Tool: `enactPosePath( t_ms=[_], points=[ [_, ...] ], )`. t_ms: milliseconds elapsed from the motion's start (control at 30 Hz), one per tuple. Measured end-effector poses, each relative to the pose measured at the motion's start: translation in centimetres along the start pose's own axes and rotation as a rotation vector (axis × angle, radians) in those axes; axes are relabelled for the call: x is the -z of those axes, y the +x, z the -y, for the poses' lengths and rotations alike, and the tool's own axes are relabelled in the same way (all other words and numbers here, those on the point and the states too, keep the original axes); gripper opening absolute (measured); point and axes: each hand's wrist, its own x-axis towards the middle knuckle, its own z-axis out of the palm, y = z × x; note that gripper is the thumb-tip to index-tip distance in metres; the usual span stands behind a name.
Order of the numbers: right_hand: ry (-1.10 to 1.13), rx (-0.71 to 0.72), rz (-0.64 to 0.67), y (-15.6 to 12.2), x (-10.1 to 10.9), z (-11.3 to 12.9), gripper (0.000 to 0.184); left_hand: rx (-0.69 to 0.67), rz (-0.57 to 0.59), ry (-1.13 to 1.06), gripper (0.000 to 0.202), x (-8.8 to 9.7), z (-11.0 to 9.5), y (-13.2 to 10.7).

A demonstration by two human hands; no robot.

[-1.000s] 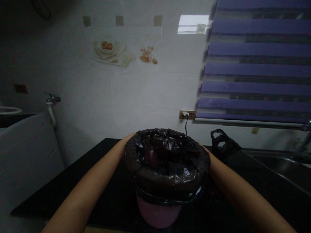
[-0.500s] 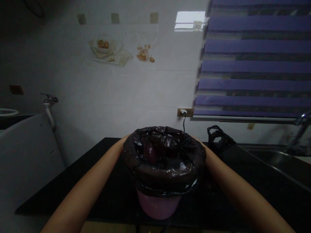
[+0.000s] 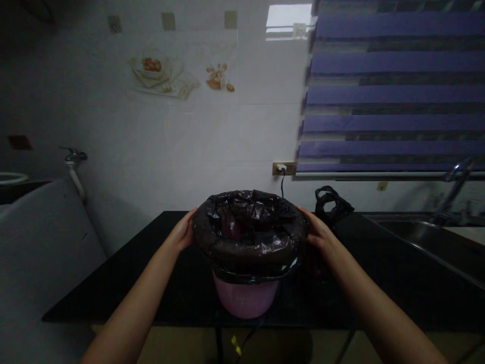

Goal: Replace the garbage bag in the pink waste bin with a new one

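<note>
A pink trash can [image 3: 246, 301] stands upright near the front edge of the black countertop [image 3: 151, 283]. A shiny black garbage bag [image 3: 246, 250] lines it and is folded down over the rim, covering its upper half. My left hand [image 3: 184, 230] presses against the left side of the bagged rim, its fingertips mostly hidden behind it. On the opposite side, my right hand [image 3: 317, 228] holds the rim with fingers curled around the back. Inside the opening the bag is crumpled, and a reddish patch shows at its left.
Behind my right hand lies a black plastic bag [image 3: 331, 205] with looped handles. A sink [image 3: 432, 235] with a faucet [image 3: 452, 187] is at the right. A plugged-in cable [image 3: 282, 184] hangs from the wall outlet [image 3: 284, 169]. A light-coloured appliance [image 3: 49, 253] flanks the counter at left.
Both hands have come from behind the rim toward its sides and show more now. The view has shifted slightly, revealing more of the counter's front. The trash can still stands on the counter.
</note>
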Motion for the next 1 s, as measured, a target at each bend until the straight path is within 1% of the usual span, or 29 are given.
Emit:
enactPosePath(
  t_ms=[100,233,300,400,500,567,667,800,1000],
  points=[
    [0.122,-0.084,-0.105,-0.7,-0.5,0.0,0.008,-0.012,-0.044,-0.025,0.027,-0.4,0.0,-1.0],
    [0.166,-0.081,-0.188,-1.4,-1.0,0.1,0.018,0.009,-0.057,-0.051,0.028,-0.8,0.0,-2.3],
    [0.155,-0.076,-0.173,-1.5,-0.8,0.0,0.020,0.006,-0.072,-0.063,0.026,-0.9,0.0,-2.7],
    [0.126,-0.051,-0.081,-1.3,-0.2,-0.4,0.016,-0.003,-0.074,-0.086,0.024,-0.9,0.2,-3.2],
    [0.099,-0.024,-0.040,-0.9,0.5,-0.9,0.012,-0.009,-0.060,-0.116,0.025,-0.9,0.3,-3.3],
    [0.093,-0.031,-0.039,-0.9,0.5,-1.1,0.013,-0.015,-0.051,-0.124,0.026,-0.8,0.3,-3.4],
    [0.132,-0.046,-0.053,-1.3,0.0,-1.2,0.016,-0.029,-0.046,-0.121,0.027,-0.9,0.3,-3.6],
    [0.195,-0.003,-0.058,-2.4,-0.7,-1.2,0.018,-0.038,-0.074,-0.126,0.028,-1.2,0.4,-4.0],
    [0.203,-0.026,-0.064,-3.2,-0.9,-1.6,0.017,-0.029,-0.119,-0.152,0.028,-1.3,0.4,-4.3]
  ],
)
